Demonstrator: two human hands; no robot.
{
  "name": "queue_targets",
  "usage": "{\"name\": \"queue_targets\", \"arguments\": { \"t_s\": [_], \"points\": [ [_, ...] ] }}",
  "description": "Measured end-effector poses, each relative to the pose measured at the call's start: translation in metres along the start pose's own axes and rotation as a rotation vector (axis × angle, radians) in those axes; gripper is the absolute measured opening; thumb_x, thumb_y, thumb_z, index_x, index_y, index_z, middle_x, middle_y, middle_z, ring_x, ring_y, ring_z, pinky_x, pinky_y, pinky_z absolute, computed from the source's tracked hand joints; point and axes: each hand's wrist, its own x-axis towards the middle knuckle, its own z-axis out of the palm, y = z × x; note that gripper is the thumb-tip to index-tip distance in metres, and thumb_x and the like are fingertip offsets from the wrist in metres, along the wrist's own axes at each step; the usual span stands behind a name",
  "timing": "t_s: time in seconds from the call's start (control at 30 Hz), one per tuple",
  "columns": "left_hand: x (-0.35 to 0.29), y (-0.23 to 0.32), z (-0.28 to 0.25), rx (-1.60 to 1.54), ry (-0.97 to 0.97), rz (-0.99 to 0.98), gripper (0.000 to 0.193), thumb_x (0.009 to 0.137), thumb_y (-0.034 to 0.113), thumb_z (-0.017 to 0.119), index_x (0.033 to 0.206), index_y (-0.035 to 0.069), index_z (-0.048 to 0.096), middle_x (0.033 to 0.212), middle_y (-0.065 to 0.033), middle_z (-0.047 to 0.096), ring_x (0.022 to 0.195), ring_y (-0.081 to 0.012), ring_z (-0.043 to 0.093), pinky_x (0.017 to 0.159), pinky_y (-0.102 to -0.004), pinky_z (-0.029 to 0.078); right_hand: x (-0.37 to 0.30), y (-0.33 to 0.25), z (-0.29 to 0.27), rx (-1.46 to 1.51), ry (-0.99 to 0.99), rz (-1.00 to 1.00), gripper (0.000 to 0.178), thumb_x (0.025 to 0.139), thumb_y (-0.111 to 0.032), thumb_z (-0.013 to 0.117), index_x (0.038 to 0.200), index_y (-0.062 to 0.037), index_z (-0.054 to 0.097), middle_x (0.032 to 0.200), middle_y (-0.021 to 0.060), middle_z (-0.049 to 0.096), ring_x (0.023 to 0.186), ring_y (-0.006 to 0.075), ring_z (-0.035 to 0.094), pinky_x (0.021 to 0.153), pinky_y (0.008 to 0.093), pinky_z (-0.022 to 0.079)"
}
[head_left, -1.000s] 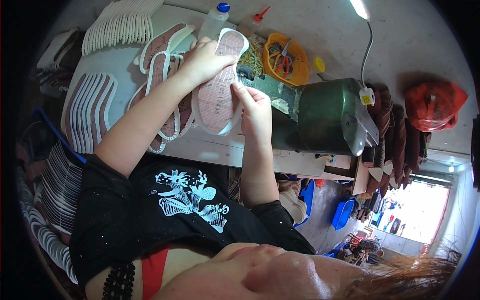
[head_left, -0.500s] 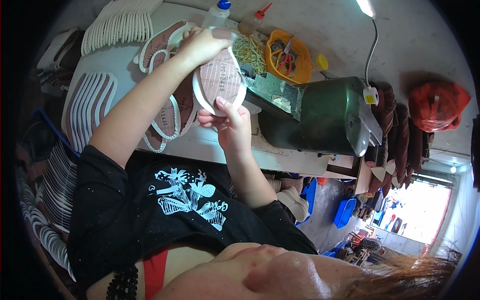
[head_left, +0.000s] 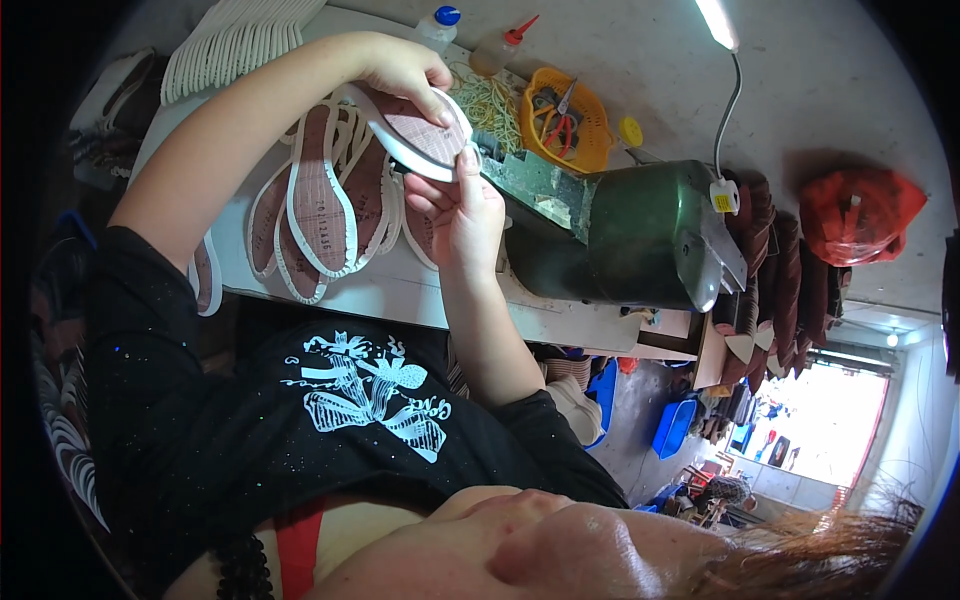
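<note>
A brown shoe insole (head_left: 425, 128) with a thick white edge strip is held slantwise above the bench, its far right end touching or almost touching the narrow end of a green machine (head_left: 650, 235). My left hand (head_left: 408, 70) grips it from above, thumb on the brown face. From below, my right hand (head_left: 462, 215) pinches its edge between thumb and fingers; the other fingers are partly curled beneath. The exact spot where edge and machine meet is hidden by the insole and my right thumb. Several similar white-edged insoles (head_left: 322, 205) lie overlapping on the bench below my left forearm.
Rows of white-edged pieces (head_left: 230, 55) stand at the back left. Behind the machine are a tangle of pale yellow strands (head_left: 490, 105), a yellow basket (head_left: 590, 140) with tools, and two squeeze bottles (head_left: 437, 30). A lamp (head_left: 718, 25) hangs above. A red bag (head_left: 862, 215) is at the right.
The held insole has tipped from upright to slanting, beside the machine's end. My left elbow has swung outward and up. The insoles on the bench show more fully.
</note>
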Motion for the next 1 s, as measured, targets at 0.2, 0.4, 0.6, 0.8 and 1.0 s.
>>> {"name": "queue_targets", "arguments": {
  "t_s": [0.2, 0.4, 0.6, 0.8, 1.0],
  "points": [
    [-0.024, 0.001, 0.018, -0.012, 0.151, -0.058, 0.044, 0.073, 0.042, 0.073, 0.079, 0.000, 0.063, 0.065, -0.0036, 0.057, 0.060, -0.0104, 0.052, 0.051, -0.0266, 0.037, 0.004, -0.005, -0.001, 0.030, -0.052, 0.022, 0.037, 0.095, -0.032, 0.051, 0.095, 0.0043, 0.060, 0.080, 0.0129, 0.067, 0.065, 0.0169, 0.067, 0.050, 0.0207, 0.054],
    [-0.039, 0.010, 0.040, -0.197, 0.161, -0.324, 0.043, 0.076, 0.043, 0.071, 0.081, 0.001, 0.068, 0.066, -0.0082, 0.061, 0.048, -0.0135, 0.053, 0.042, -0.0292, 0.038, 0.003, -0.005, -0.008, 0.015, -0.076, 0.029, 0.028, 0.092, -0.027, 0.056, 0.097, 0.0000, 0.062, 0.083, 0.0087, 0.067, 0.064, 0.0127, 0.065, 0.051, 0.0204, 0.053],
    [-0.051, 0.025, 0.071, -0.434, 0.294, -0.359, 0.051, 0.079, 0.048, 0.066, 0.085, -0.003, 0.065, 0.065, -0.0095, 0.061, 0.046, -0.0186, 0.058, 0.039, -0.0333, 0.046, -0.024, -0.004, -0.016, -0.337, -0.229, 0.148, 0.025, 0.083, -0.019, 0.066, 0.096, 0.0020, 0.064, 0.082, 0.0069, 0.066, 0.067, 0.0113, 0.063, 0.054, 0.0218, 0.052],
    [-0.067, 0.047, 0.070, -0.552, 0.119, -0.366, 0.045, 0.083, 0.036, 0.066, 0.087, -0.009, 0.063, 0.056, -0.0109, 0.060, 0.041, -0.0168, 0.059, 0.040, -0.0264, 0.051, -0.015, -0.010, -0.032, -0.123, -0.224, 0.056, 0.022, 0.086, -0.016, 0.064, 0.095, 0.0040, 0.064, 0.086, 0.0076, 0.066, 0.072, 0.0109, 0.061, 0.063, 0.0225, 0.048],
    [-0.052, 0.026, 0.071, -0.430, 0.339, -0.253, 0.039, 0.074, 0.037, 0.073, 0.085, -0.001, 0.068, 0.055, -0.0024, 0.056, 0.037, -0.0076, 0.041, 0.035, -0.0223, 0.033, -0.007, -0.006, -0.027, -0.095, -0.181, 0.016, 0.025, 0.087, -0.019, 0.064, 0.097, 0.0039, 0.063, 0.087, 0.0074, 0.066, 0.072, 0.0099, 0.061, 0.065, 0.0237, 0.049]
  ]
}}
